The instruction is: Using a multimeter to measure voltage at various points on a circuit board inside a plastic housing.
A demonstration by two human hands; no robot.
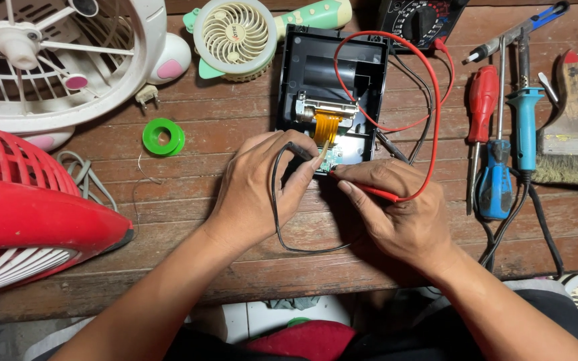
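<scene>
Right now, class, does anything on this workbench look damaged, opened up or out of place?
Yes. The black device lies opened, its orange ribbon cable and small circuit board exposed. The left hand holds the black probe and the right hand the red probe on that board.

A small round label (pixel 238 36) sits at the hub of the cream plastic handheld fan (pixel 232 33), at about eleven o'clock in the view; it is pale with dark print. No packages, signs or screens show.
</scene>
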